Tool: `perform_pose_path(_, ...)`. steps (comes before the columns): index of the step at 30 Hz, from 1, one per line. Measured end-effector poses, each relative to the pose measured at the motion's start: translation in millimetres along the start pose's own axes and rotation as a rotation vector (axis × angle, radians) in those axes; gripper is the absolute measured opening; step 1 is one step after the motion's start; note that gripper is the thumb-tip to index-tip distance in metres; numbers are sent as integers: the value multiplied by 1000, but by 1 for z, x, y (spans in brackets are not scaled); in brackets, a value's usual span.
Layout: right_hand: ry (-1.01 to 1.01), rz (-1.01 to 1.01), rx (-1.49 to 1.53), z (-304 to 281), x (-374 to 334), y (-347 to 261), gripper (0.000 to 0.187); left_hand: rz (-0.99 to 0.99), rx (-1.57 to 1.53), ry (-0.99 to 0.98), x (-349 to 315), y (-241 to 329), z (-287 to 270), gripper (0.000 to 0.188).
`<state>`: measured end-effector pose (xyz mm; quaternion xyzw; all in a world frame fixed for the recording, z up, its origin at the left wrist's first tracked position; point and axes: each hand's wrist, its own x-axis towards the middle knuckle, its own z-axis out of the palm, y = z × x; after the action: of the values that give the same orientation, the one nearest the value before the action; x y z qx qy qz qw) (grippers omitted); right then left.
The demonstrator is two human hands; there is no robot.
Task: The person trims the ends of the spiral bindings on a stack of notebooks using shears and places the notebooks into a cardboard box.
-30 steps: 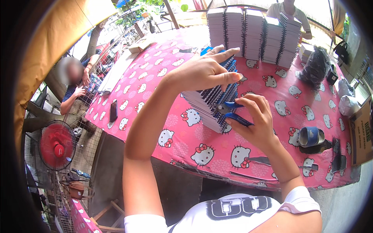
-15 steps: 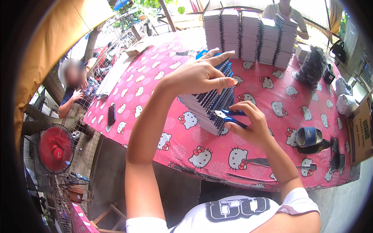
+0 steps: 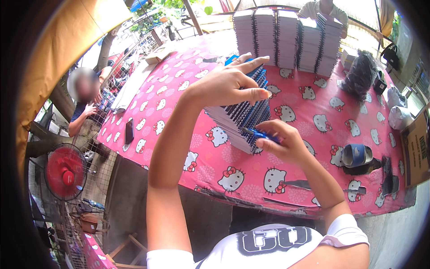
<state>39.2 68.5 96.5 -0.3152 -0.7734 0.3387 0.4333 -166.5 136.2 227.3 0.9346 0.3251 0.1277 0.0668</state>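
Note:
A tall stack of spiral-bound notebooks (image 3: 237,127) with dark wire coils and blue covers stands on the table in front of me. My left hand (image 3: 230,87) lies across its top, fingers spread and thumb out to the right. In my right hand (image 3: 286,139) is a pair of blue-handled pliers (image 3: 259,134), with the handles squeezed close together. The jaws reach the coils on the right side of the stack, low down; what exactly they grip is too small to make out.
Several taller notebook stacks (image 3: 286,42) stand at the far side, a person (image 3: 324,13) behind them. A black plastic bag (image 3: 360,76), blue tape roll (image 3: 356,155), brush (image 3: 389,181) and cardboard box (image 3: 416,150) are rightward. A phone (image 3: 129,131) lies left; another person (image 3: 85,98) is beyond the table.
The pliers' handles, spread apart before, are now squeezed together in my right hand, their jaws still against the coils. My left hand has stayed on top of the stack.

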Motion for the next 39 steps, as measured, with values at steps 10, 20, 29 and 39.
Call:
perform_pose_path(10, 180, -205, -175, 0, 7, 6, 41, 17, 9, 21, 1, 1, -1, 43)
perform_pose_path(20, 94, -37, -22, -1, -7, 9, 44, 8, -84, -5, 1, -3, 0, 47)
perform_pose_path(29, 90, -65, -85, -4, 1, 7, 39, 9, -21, -27, 2, -6, 0, 45)
perform_pose_path(39, 103, -164, -245, 4, -15, 18, 47, 39, -14, 44, 0, -1, 2, 39)
